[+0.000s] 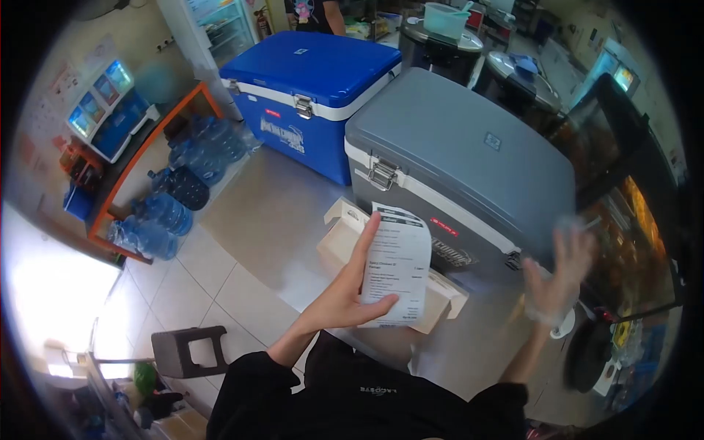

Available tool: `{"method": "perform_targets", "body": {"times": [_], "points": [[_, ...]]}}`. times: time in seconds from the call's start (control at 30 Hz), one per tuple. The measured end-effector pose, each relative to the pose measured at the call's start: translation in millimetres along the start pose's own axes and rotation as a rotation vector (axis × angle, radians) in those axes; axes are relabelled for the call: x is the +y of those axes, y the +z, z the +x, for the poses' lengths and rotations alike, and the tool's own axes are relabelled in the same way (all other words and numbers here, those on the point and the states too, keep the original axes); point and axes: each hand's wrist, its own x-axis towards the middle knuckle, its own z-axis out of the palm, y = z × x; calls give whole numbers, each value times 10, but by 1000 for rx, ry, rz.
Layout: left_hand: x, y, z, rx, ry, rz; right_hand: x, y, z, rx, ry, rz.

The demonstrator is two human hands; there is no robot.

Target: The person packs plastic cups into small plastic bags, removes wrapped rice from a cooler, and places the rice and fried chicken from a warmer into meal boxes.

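My left hand (345, 290) holds a printed paper receipt (400, 257), with the thumb across its front and the forefinger along its left edge. Behind the paper, an open cardboard food box (337, 246) rests on the metal counter (282, 220); the receipt and hand cover its middle. Off to the right, my right hand (557, 279) is raised in front of the grey cooler box (462, 139). Its fingers are stretched out and smeared by motion, and nothing shows in them. Something pale circles that wrist.
A blue cooler box (312, 70) stands beside the grey one at the counter's back. Large water bottles (169, 213) line the floor at left, near a dark plastic stool (191, 350). Behind are big lidded pots (444, 44) and a person (315, 15). A glass display case (631, 213) is at right.
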Motion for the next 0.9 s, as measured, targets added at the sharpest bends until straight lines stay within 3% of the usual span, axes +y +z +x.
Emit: {"method": "perform_targets", "body": {"times": [0.07,0.13,0.2,0.27,0.33,0.4,0.47,0.5,0.57,0.63,0.67,0.77,0.8,0.83,0.9], "points": [[-73,-46,112,4,3,-41,308,182,1,-323,-151,-133],[-101,-168,271,-2,-4,-91,469,218,4,-349,-184,-170],[-1,-492,572,-72,125,501,565,226,123,-390,-372,-178],[304,-824,1027,262,190,722,576,143,316,-405,-435,-301],[695,-1068,1619,412,537,1097,649,5,547,-341,-561,-458],[833,-1041,2280,284,795,1302,588,-113,1039,-350,-351,-579],[668,-972,3008,228,1053,1316,458,19,1537,-131,-237,-570],[657,-980,3303,217,1056,1288,357,131,1743,-37,-190,-708],[672,-1031,3720,118,920,1171,359,339,1950,-10,-51,-675],[599,-1016,3851,140,1041,1064,277,380,2023,-1,-9,-665],[572,-1015,3872,179,1140,969,284,304,2002,-73,-11,-679],[534,-1024,3425,12,830,969,154,83,1821,-218,-38,-629],[390,-977,3245,50,866,987,90,-18,1723,-306,-59,-615],[180,-953,3037,103,898,1015,45,-78,1586,-436,79,-626],[80,-1192,2296,-92,769,789,-127,-140,1491,-643,-121,-436]]}}
